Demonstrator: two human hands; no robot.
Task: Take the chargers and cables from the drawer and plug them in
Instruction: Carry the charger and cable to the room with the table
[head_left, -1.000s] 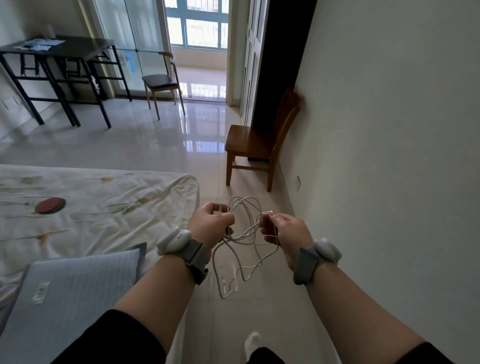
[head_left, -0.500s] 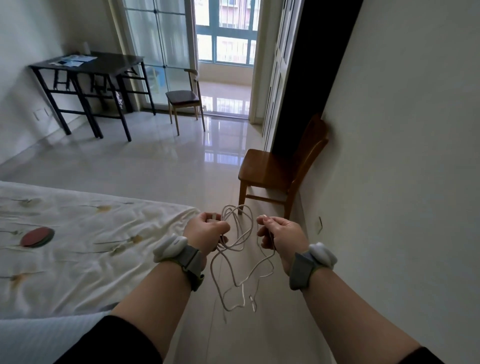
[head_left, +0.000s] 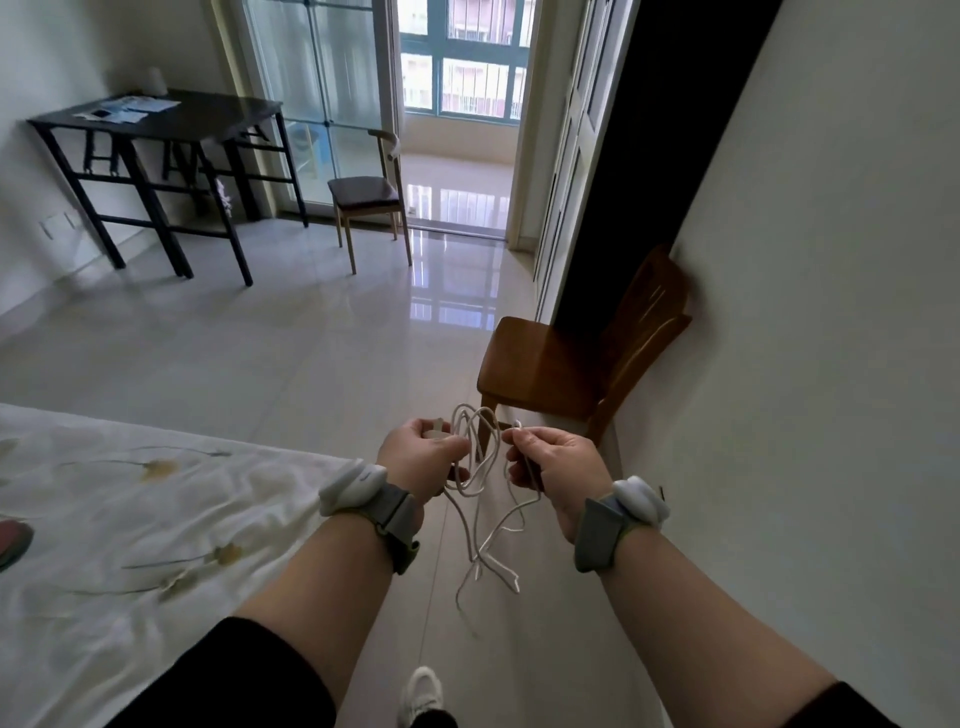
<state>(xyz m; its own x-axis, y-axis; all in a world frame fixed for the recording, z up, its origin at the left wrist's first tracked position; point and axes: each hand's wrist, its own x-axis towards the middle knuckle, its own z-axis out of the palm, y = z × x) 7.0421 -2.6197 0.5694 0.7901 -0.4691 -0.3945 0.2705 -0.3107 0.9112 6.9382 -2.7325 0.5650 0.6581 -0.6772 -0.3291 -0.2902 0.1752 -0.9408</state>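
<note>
While I look down through the head camera, I see both hands held out in front of me above the tiled floor (head_left: 291, 364), with a tangled white cable (head_left: 480, 488) strung between them. My left hand (head_left: 418, 460) has its grip clenched around a small white charger block (head_left: 434, 428) at one end of the cable, the block's top just showing above the fingers. My right hand (head_left: 558, 467) pinches the other end of the cable between thumb and forefinger, its grip closed on it. Several loops of cable rise between the two hands, and the rest hangs down in loose strands below them, clear of the floor.

On each wrist sits a grey strap with a white device on it. On the near left lies a bed (head_left: 130, 519) with a pale flowered sheet. On the right, just beyond my right hand, a brown wooden chair (head_left: 550, 364) stands with its back against the white wall (head_left: 831, 312). At the far left a dark surface (head_left: 156, 117) carries some papers, and a second chair (head_left: 366, 189) stands near the glass door (head_left: 322, 78). The toe of a white shoe (head_left: 423, 691) shows at the near edge.
</note>
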